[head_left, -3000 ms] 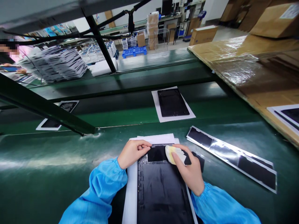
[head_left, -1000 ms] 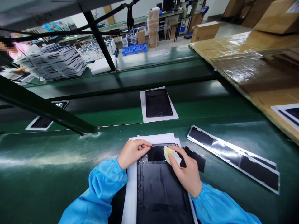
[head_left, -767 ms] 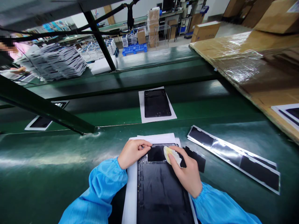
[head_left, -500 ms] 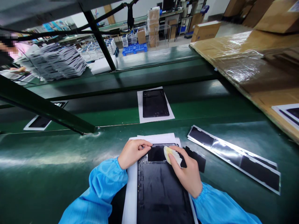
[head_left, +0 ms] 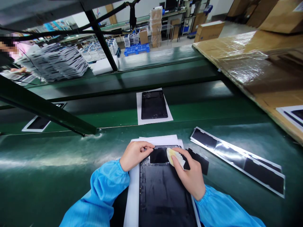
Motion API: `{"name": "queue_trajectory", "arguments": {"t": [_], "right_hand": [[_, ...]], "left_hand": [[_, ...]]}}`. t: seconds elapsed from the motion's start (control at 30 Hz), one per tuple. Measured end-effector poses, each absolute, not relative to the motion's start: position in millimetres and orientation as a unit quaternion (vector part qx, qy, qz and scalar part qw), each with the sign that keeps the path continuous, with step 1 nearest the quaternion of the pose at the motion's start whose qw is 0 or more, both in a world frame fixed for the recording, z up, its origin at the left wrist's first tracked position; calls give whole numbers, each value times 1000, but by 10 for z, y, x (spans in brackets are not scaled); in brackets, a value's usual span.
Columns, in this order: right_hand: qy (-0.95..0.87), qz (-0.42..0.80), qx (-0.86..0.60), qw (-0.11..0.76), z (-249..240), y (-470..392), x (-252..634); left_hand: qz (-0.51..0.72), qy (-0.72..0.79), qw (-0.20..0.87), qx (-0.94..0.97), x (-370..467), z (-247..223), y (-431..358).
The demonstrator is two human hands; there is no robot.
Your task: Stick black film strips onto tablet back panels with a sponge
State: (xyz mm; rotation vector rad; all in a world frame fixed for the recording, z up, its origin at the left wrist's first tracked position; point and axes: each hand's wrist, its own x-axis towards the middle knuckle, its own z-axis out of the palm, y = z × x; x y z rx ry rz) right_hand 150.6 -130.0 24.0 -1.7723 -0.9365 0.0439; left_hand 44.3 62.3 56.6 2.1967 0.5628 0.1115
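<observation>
In front of me a dark tablet back panel (head_left: 167,192) lies on white sheets (head_left: 132,195). A smooth black rectangular film (head_left: 158,155) sits across its upper part. My left hand (head_left: 135,154) is closed, thumb and fingertips together at the film's upper left corner; whatever is between them is hidden. My right hand (head_left: 190,173) grips a folded white and yellowish wiping cloth (head_left: 174,157) and presses it on the film's right part. A dark film strip (head_left: 200,161), partly behind my right hand, lies to the panel's right.
Silvery strips with black films (head_left: 236,160) lie on the green bench at right. Beyond, another tablet panel (head_left: 154,104) rests on paper on the conveyor. A green post (head_left: 47,107) slants in at left. A cardboard-covered surface (head_left: 255,69) stands right. A person's hand (head_left: 20,70) shows far left.
The panels on the conveyor have slid slightly left. My right hand and the cloth have shifted a touch to the right; my left hand stays in place.
</observation>
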Motion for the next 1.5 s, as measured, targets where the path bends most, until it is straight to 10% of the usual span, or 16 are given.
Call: {"name": "queue_trajectory", "arguments": {"t": [1.5], "right_hand": [[-389,16,-751,533,243,-1285,1503]], "left_hand": [[40,213,381,899,447,575,611]]}}
